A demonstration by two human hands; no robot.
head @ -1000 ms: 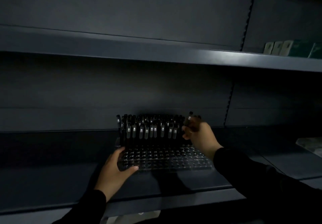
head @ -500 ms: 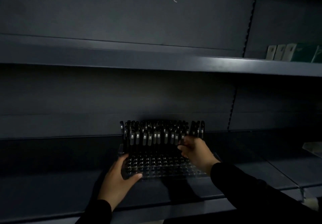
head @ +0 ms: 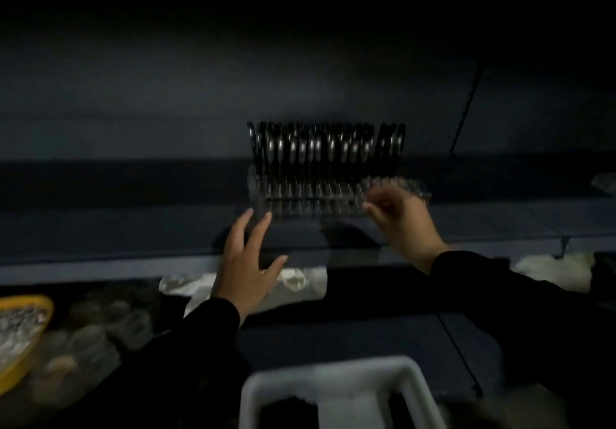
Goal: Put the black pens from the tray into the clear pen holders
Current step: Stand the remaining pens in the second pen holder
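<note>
Between loads, both hands empty: left hand (head: pixel 246 263) spread at the clear pen holder's (head: pixel 333 200) 7 o'clock, right hand (head: pixel 401 217) loosely curled at its 4 o'clock; next, probably reach to the tray (head: pixel 333 370) at 6 o'clock for black pens (head: pixel 288 412)

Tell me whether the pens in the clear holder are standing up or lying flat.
Standing up. The pens rise in rows from the back of the clear holder, clips up; its front holes look empty.
</note>
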